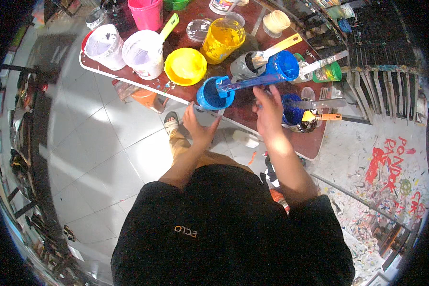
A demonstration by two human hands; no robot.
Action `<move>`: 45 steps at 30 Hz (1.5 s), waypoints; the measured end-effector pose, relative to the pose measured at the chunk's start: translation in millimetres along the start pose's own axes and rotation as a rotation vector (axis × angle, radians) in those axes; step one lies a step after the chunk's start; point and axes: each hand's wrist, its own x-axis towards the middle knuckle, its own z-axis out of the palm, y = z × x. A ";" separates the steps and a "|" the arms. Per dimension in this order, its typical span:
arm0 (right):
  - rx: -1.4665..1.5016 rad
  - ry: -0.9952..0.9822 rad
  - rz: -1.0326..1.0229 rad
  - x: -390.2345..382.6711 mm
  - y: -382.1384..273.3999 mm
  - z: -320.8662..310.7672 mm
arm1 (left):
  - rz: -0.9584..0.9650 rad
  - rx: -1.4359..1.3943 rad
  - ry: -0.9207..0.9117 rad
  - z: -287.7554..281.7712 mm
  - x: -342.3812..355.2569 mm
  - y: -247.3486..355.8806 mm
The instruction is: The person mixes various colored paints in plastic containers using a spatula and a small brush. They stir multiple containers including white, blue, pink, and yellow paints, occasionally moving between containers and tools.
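A small blue paint cup (214, 102) stands at the table's near edge, with dark blue inside. Across its rim lies a flat stick (252, 83) coated in blue paint, stretching right towards a brighter blue paint pot (286, 66). Just below the cup, at the table edge, my left hand (200, 127) has its thumb and fingers spread and holds nothing. My right hand (270, 112) hovers under the stick's right part, fingers loosely bent and apart. It is close to the stick, but whether it touches cannot be made out.
Around the cup stand a yellow bowl (186, 66), a yellow bucket (223, 40), white buckets (145, 59) and a grey pot (247, 66) with a brush. A dark blue pot (293, 109) and an orange-handled tool (326, 117) sit right. Metal racks (381, 95) stand beyond.
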 end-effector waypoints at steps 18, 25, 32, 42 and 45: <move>-0.801 -0.725 -0.859 16.1 -45.5 12.3 | -0.051 0.207 0.328 63.8 2.3 2.4; -0.762 -0.823 -0.780 26.6 -52.1 16.5 | -0.065 0.215 0.348 65.0 6.7 -3.8; -0.685 -0.930 -0.738 34.1 -52.7 20.3 | -0.080 0.198 0.274 59.2 6.4 -3.8; -0.746 -0.766 -0.621 25.7 -59.0 28.5 | -0.087 0.229 0.276 60.3 4.5 -8.7; -0.806 -0.768 -0.697 35.2 -30.3 18.3 | -0.084 0.210 0.237 60.1 7.2 -3.1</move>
